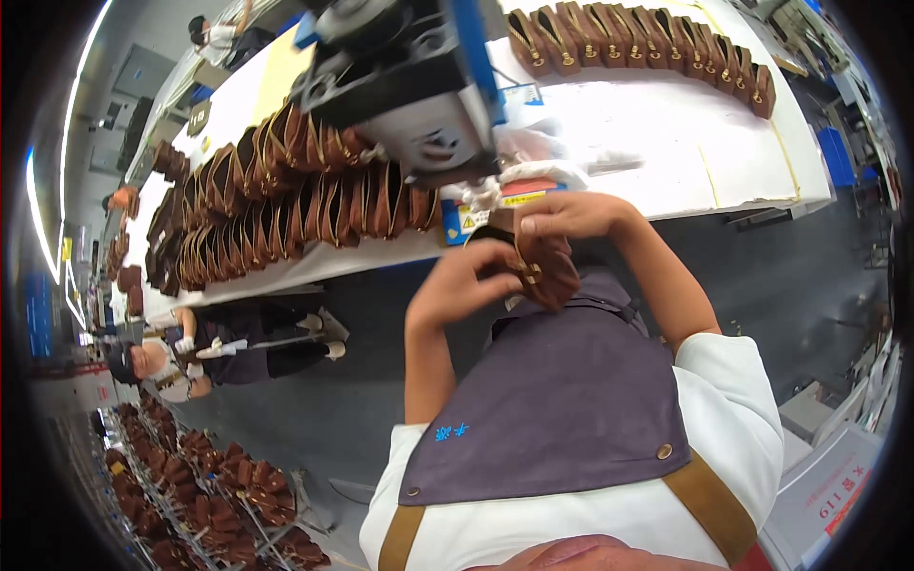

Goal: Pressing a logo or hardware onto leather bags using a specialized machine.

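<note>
A small brown bag (554, 271) with gold metal fittings is held in front of my apron, at the near edge of the white table. My left hand (462, 283) grips its left side, fingers bent around the edge near the gold fittings. From above and to the right, my right hand (579, 217) closes on the bag's upper part, the thumb pressed against it. Just beyond my hands stands a machine (419, 124) with a black and grey head, and a blue base (457, 231) bearing a yellow label. My palms hide part of the bag.
Rows of similar brown bags (314, 214) with gold zips stand on the white table (657, 162) at left; another row (647, 38) lines its far side. A co-worker (181, 352) is at the left by the table. Racks of brown pieces (219, 485) fill the lower left.
</note>
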The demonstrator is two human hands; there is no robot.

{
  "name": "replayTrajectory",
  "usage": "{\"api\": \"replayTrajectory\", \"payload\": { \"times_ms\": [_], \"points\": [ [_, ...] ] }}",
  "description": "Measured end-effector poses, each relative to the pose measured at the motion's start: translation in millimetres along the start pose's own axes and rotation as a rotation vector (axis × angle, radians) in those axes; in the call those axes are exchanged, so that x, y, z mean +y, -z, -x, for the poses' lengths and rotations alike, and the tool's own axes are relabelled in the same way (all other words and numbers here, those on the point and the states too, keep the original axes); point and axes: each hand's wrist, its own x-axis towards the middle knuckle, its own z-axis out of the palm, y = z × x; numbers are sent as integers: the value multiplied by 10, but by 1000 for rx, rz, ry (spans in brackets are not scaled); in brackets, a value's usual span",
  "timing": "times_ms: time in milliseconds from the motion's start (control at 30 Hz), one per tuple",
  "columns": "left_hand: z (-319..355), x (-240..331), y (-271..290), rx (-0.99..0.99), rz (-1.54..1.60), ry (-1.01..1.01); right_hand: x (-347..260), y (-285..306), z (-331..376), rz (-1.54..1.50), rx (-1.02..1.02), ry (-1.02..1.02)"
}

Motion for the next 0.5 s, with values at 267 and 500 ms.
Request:
{"api": "replayTrajectory", "payload": {
  "times_ms": [267,500],
  "points": [
    [-1093,616,-1340,-225,-683,-375,-214,425,714,602,82,-246],
    [-2458,762,-2433,-345,-868,-785,457,1505,2143,760,253,-343]
  ]
}}
